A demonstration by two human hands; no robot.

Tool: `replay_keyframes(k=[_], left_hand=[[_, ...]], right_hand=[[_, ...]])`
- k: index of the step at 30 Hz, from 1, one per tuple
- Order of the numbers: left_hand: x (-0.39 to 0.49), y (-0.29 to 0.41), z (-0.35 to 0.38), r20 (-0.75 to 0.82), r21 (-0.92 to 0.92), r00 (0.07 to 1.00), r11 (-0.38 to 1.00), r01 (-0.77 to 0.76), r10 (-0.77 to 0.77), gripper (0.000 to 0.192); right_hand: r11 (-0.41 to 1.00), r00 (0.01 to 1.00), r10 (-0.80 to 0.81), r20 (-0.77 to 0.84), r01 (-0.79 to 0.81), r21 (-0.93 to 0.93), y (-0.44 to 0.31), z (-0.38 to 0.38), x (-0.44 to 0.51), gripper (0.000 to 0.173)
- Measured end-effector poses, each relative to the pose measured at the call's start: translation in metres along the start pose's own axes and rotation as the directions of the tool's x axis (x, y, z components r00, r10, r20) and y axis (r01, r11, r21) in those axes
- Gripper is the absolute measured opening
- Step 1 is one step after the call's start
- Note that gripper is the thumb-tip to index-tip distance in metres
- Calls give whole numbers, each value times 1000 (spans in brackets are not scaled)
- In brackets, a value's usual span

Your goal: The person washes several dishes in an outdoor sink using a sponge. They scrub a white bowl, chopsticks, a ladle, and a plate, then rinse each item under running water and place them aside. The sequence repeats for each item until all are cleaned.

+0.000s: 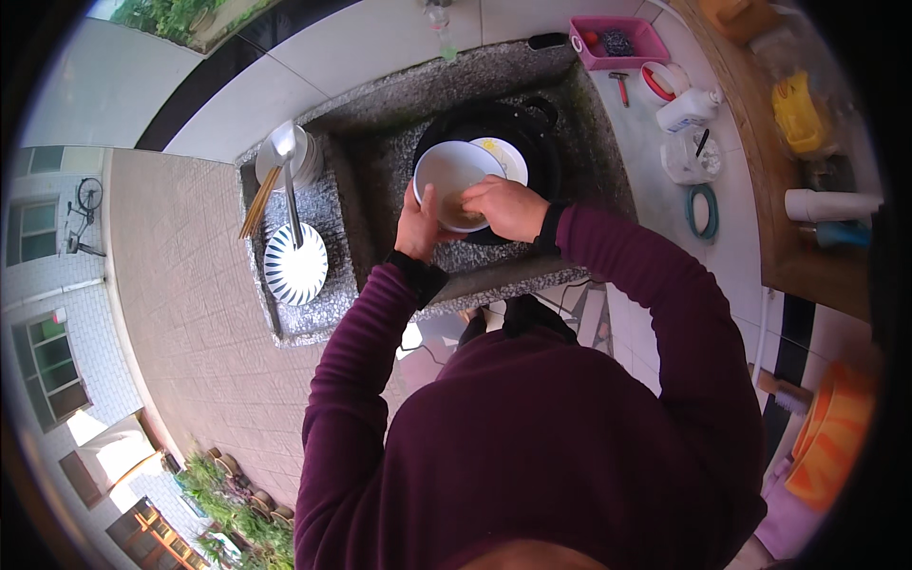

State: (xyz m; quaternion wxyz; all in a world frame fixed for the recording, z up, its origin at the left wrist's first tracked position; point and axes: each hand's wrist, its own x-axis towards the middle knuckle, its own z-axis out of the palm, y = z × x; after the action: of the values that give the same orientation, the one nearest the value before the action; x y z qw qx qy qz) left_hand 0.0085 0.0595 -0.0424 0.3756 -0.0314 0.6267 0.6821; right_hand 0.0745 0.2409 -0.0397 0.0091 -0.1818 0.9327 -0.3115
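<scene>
Over a stone sink [385, 263], my left hand [417, 231] grips a white bowl [449, 167] by its side, thumb over the rim. The bowl is tilted, with its inside turned up and some cloudy liquid in it. My right hand [509, 206] reaches over the near right rim, its bent fingers against the inside. Whether those fingers hold anything is hidden. Behind the bowl, partly covered by it, a white plate [516, 157] with a yellow pattern rests in a large black pan [545, 171] inside the sink.
On the left ledge are stacked dishes [313, 164], wooden chopsticks [258, 206], a long-handled metal utensil [292, 199] and a striped plate [296, 274]. A pink basket [652, 57], red-handled razor [622, 91], white bottle [687, 110] and teal tape roll [691, 214] stand at right.
</scene>
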Motion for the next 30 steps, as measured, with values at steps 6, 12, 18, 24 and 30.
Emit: replay_keyframes(k=[6, 12, 18, 24, 30], left_hand=[[-2, 5, 0, -14, 51, 995, 994, 97, -96, 53], [10, -2, -12, -24, 83, 970, 966, 245, -244, 59], [26, -40, -36, -217, 199, 969, 967, 158, -114, 61], [28, -61, -48, 10, -517, 931, 795, 317, -364, 50], [2, -69, -49, 105, -758, 993, 642, 115, -54, 57]], right_hand=[[985, 987, 44, -152, -17, 173, -28, 25, -1, 20], [912, 976, 204, -77, -161, 376, -9, 44, 3, 24], [188, 756, 573, 316, -497, 847, 28, 42, 16, 24], [-478, 842, 433, 322, -88, 874, 62, 47, 11, 32], [-585, 861, 256, 439, -223, 780, 105, 68, 5, 31]])
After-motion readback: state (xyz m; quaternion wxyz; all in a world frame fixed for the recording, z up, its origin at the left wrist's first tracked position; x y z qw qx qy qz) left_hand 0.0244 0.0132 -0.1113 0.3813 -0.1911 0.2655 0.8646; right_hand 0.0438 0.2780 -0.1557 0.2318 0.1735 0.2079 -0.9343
